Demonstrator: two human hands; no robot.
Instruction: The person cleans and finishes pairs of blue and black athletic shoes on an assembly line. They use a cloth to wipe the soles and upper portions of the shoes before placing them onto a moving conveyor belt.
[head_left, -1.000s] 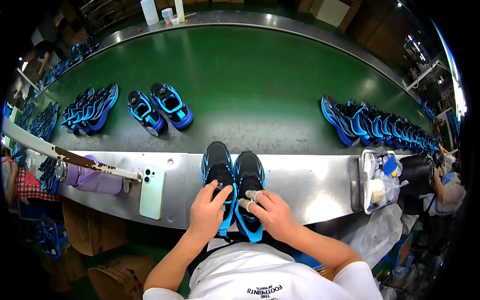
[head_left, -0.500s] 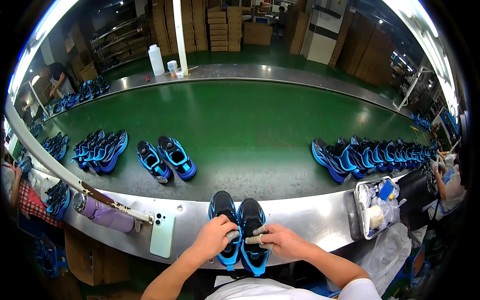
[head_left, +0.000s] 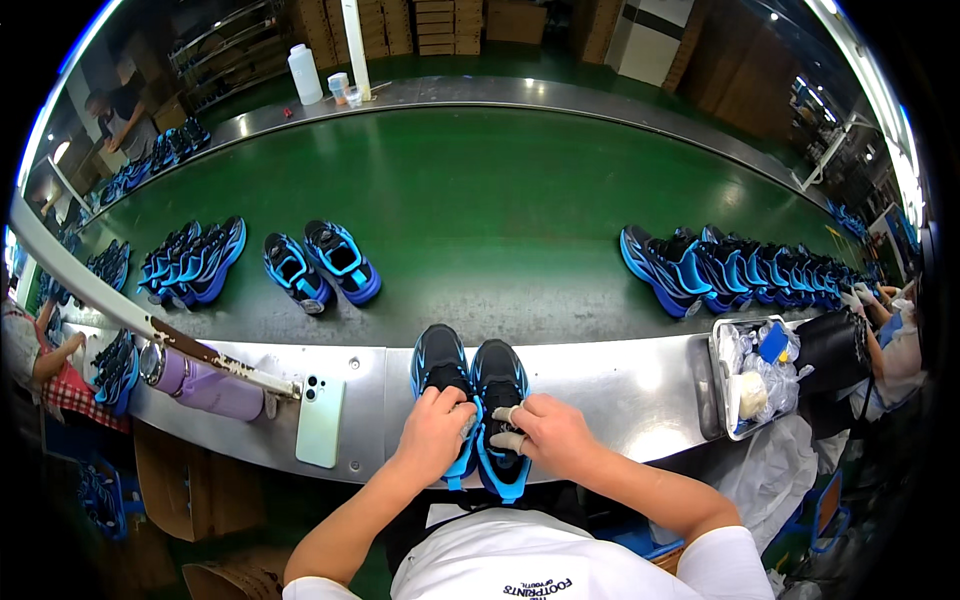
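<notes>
Gripping the blue-and-black sneakers (head_left: 470, 395) (paired on steel ledge (head_left: 620, 385)): left hand (head_left: 435, 432), right hand (head_left: 548, 432), both clamped

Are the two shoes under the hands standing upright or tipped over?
Upright: both shoes rest soles-down on the steel ledge, openings facing up.

Around the pair of shoes (head_left: 470, 395): bare steel ledge (head_left: 600, 390) to its right up to the tray (head_left: 712, 385); phone (head_left: 320, 420) blocks the left (purple bottle (head_left: 205, 385) just beyond). Green belt (head_left: 480, 220) straight ahead open; shoe rows flank it.
</notes>
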